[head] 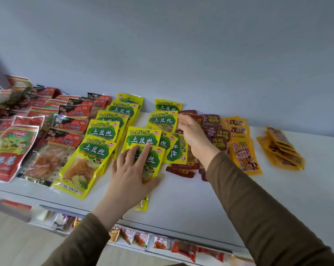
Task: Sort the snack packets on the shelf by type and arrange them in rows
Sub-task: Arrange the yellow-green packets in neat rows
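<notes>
Yellow-green potato-shred packets [102,129] lie in an overlapping row on the white shelf [191,198]. A second, looser group of them [163,120] sits to the right. My left hand [131,169] rests with spread fingers on the nearest packet of that group [152,162]. My right hand [193,135] reaches over a sideways yellow packet [176,152], its bent fingertips at the right edge of the upper packets. Its thumb is hidden, so any grip is unclear. Dark red duck packets [219,135] lie just behind that hand.
Red-black gluten packets [70,125] and red packets [10,150] form rows on the left. Orange-yellow skewer packets [243,150] and a slanted stack of similar ones [283,150] lie on the right. Small sachets [141,239] hang along the lower shelf edge.
</notes>
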The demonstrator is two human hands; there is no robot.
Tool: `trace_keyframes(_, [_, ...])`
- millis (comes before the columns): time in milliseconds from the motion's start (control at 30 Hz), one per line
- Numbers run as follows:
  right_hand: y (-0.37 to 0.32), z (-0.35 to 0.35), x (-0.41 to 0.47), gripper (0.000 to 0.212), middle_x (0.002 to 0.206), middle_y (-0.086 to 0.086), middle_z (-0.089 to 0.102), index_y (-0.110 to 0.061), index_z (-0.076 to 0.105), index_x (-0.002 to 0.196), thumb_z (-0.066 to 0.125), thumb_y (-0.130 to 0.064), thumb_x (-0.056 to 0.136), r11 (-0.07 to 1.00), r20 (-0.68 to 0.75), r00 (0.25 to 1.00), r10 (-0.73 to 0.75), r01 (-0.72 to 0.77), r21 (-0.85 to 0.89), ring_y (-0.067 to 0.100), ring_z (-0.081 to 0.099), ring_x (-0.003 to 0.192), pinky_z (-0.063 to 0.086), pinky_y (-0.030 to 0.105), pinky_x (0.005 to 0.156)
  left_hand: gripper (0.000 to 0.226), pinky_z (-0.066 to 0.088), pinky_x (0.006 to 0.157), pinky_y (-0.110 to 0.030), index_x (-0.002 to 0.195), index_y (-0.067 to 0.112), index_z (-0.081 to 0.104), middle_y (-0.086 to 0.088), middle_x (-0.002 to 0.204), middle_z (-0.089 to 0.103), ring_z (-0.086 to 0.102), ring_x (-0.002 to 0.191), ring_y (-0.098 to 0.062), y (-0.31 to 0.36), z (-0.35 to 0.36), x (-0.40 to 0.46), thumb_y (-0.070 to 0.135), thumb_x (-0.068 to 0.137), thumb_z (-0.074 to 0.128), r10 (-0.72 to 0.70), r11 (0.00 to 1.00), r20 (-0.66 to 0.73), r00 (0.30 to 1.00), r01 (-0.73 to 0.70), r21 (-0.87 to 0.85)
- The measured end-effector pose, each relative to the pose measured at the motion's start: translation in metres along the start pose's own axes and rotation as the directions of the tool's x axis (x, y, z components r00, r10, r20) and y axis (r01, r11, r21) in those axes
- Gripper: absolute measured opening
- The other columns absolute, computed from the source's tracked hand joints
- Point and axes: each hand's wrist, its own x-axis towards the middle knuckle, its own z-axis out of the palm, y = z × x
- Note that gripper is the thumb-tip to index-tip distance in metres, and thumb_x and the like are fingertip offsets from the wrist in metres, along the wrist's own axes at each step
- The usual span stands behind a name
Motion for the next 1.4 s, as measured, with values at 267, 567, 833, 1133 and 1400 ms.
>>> trace_keyframes(267, [-0.001, -0.018, -0.011, 0.089, 0.143, 0.010, 0.052, -0.019, 0.024, 0.157, 0.077, -0.036, 0.088, 0.614, 0.211, 0.977, -0.024, 0.181, -0.768, 0.032, 0.043, 0.135, 0.039, 0.049, 0.111, 0.098, 0.009, 0.126, -0.056, 0.160, 0.049, -0.007, 0.006, 0.172, -0.016, -0.020, 0.157, -0.024, -0.009, 0.013, 0.002, 0.092, 0.080, 0.033, -0.016, 0.998, -0.010, 1.000, 0.015, -0.067])
trace_keyframes(567, [-0.010, -0.020, 0.004, 0.009, 0.125, -0.008, 0.065, -0.027, 0.066, 0.096, 0.063, -0.018, 0.097, 0.795, 0.079, 0.976, -0.205, 0.213, -0.568, 0.013, 0.066, 0.076, 0.044, 0.029, 0.059, 0.094, 0.012, 0.126, -0.052, 0.161, 0.048, -0.005, 0.007, 0.173, -0.009, -0.016, 0.158, -0.022, -0.009, 0.019, -0.001, 0.087, 0.083, 0.031, 0.011, 0.999, -0.082, 0.997, -0.015, -0.045])
trace_keyframes(833, [-0.050, -0.014, 0.065, 0.024, 0.124, 0.000, 0.068, -0.031, 0.066, 0.083, 0.060, -0.015, 0.100, 0.702, 0.320, 0.926, -0.202, 0.365, -0.611, 0.010, 0.061, 0.076, 0.043, 0.028, 0.068, 0.092, 0.008, 0.127, -0.047, 0.160, 0.049, -0.006, 0.005, 0.173, -0.007, -0.009, 0.159, -0.023, -0.004, 0.017, -0.003, 0.086, 0.086, 0.032, 0.098, 0.995, -0.085, 0.992, -0.098, -0.002])
trace_keyframes(1133, [-0.052, 0.038, 0.090, 0.027, 0.112, -0.003, 0.064, -0.018, 0.066, 0.125, 0.065, -0.014, 0.098, 0.739, 0.560, 0.827, -0.044, 0.404, -0.539, 0.010, 0.056, 0.100, 0.041, 0.025, 0.082, 0.088, 0.009, 0.128, -0.049, 0.159, 0.052, -0.008, 0.002, 0.173, -0.009, -0.011, 0.159, -0.024, 0.000, 0.013, -0.006, 0.088, 0.086, 0.027, 0.109, 0.994, -0.058, 0.992, -0.107, 0.031])
trace_keyframes(1400, [-0.018, -0.024, 0.049, 0.036, 0.130, 0.008, 0.063, -0.010, 0.052, 0.141, 0.049, -0.020, 0.107, 0.983, 0.049, 0.992, 0.113, -0.119, 0.138, 0.020, 0.062, 0.115, 0.051, 0.030, 0.096, 0.089, -0.007, 0.123, -0.058, 0.160, 0.051, -0.003, -0.003, 0.173, -0.002, -0.012, 0.159, -0.030, 0.012, 0.009, -0.002, 0.092, 0.085, 0.021, 0.073, 0.993, -0.088, 0.993, -0.064, 0.100])
